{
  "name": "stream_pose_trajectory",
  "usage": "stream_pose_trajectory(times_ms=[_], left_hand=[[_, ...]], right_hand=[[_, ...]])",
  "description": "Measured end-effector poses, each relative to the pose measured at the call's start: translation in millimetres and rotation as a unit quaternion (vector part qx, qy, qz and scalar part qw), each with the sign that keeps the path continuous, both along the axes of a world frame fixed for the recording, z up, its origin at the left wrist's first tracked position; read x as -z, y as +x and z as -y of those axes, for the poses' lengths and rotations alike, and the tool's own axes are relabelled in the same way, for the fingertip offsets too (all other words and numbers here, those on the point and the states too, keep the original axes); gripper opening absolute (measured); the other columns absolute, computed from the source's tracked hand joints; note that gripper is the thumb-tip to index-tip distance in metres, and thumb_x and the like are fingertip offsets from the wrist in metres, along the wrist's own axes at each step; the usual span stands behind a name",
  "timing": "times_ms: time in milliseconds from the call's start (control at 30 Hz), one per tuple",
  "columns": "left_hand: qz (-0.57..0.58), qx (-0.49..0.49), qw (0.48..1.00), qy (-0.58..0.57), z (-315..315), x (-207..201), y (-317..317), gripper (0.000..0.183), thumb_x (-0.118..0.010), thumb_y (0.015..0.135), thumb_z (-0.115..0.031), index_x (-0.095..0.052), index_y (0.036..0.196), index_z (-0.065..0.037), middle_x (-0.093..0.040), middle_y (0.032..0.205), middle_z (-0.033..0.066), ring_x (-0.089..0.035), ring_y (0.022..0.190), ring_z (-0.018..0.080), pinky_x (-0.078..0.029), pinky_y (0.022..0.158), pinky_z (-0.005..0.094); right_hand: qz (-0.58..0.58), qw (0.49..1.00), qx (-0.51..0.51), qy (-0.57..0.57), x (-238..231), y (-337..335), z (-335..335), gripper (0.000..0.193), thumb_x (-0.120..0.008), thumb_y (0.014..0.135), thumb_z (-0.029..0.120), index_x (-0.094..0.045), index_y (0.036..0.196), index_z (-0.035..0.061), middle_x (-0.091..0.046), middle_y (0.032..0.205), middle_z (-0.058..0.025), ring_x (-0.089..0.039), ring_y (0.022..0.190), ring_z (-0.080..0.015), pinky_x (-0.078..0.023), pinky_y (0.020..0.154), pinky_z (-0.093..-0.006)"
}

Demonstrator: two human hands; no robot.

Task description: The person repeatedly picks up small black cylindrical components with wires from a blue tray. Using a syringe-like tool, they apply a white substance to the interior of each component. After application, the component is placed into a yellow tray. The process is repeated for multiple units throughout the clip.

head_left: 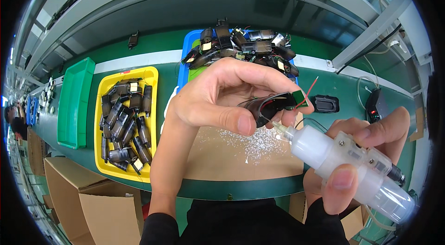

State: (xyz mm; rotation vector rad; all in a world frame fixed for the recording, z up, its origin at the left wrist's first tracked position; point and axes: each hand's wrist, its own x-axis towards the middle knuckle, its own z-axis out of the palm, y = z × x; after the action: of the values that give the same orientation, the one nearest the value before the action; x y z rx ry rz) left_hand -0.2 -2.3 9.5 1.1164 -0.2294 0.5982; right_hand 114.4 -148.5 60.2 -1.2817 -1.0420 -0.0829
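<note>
My left hand (222, 92) is closed around a dark plastic housing (259, 108) and holds it above the middle of the table. A small green circuit board (300, 98) sticks out of the housing's right end, with a red wire (311, 88) rising from it. In my right hand (347, 152) is a dispensing syringe (320, 147) with a translucent white barrel, tilted so that its narrow nozzle (279, 127) points up and left. The nozzle tip is at the housing's lower edge; whether it touches I cannot tell.
Below my hands lies brown cardboard (218, 161) strewn with white bits (252, 145). A yellow tray (152, 124) at left and a blue tray (187, 43) behind hold several dark housings. Further left stands a green tray (74, 106). A black case (326, 103) lies right; open cartons (111, 212) stand below.
</note>
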Motion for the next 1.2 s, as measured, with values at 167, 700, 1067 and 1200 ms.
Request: stream_pose_trajectory(times_ms=[167,700,1067,1200], left_hand=[[-0.023,-0.007,1.0,0.013,-3.8,-1.1,-11.5,0.066,-0.077,0.071,-0.031,-0.053,0.117,0.01,-0.059,0.11,0.0248,-0.062,0.084,0.0259,-0.05,0.078,0.0362],[-0.56,-0.568,0.46,0.391,-1.5,21.1,-177.1,0.036,-0.067,0.079,-0.014,-0.061,0.112,-0.001,-0.059,0.108,0.0168,-0.055,0.102,0.0336,-0.043,0.09,0.0387],[-0.64,-0.407,0.475,0.447,-184.1,53.3,82.0,0.049,-0.066,0.079,-0.043,-0.063,0.111,-0.007,-0.063,0.113,0.0154,-0.058,0.108,0.0315,-0.047,0.091,0.0392],[-0.721,-0.336,0.428,0.429,-203.8,65.1,143.8,0.067,-0.069,0.072,-0.052,-0.056,0.123,-0.011,-0.054,0.129,0.0107,-0.052,0.119,0.0265,-0.046,0.094,0.0384]], right_hand=[[-0.058,0.994,-0.093,0.013,-10.4,-11.0,1.7,0.059,-0.069,0.073,0.045,-0.032,0.092,0.0042,-0.047,0.061,-0.0108,-0.042,0.044,-0.0112,-0.036,0.044,-0.0207],[0.059,0.921,-0.273,-0.271,28.2,28.7,-2.8,0.031,-0.079,0.067,0.019,-0.059,0.086,0.0045,-0.063,0.069,-0.0051,-0.061,0.062,-0.0097,-0.044,0.057,-0.0212],[0.023,0.848,-0.346,-0.4,115.6,51.8,1.3,0.031,-0.079,0.071,0.028,-0.058,0.085,0.0106,-0.064,0.069,-0.0055,-0.064,0.061,-0.0213,-0.048,0.057,-0.0276],[0.056,0.854,-0.392,-0.337,130.1,70.4,3.3,0.033,-0.083,0.066,0.024,-0.06,0.082,0.0069,-0.063,0.068,-0.0048,-0.065,0.062,-0.0183,-0.049,0.055,-0.0265]])
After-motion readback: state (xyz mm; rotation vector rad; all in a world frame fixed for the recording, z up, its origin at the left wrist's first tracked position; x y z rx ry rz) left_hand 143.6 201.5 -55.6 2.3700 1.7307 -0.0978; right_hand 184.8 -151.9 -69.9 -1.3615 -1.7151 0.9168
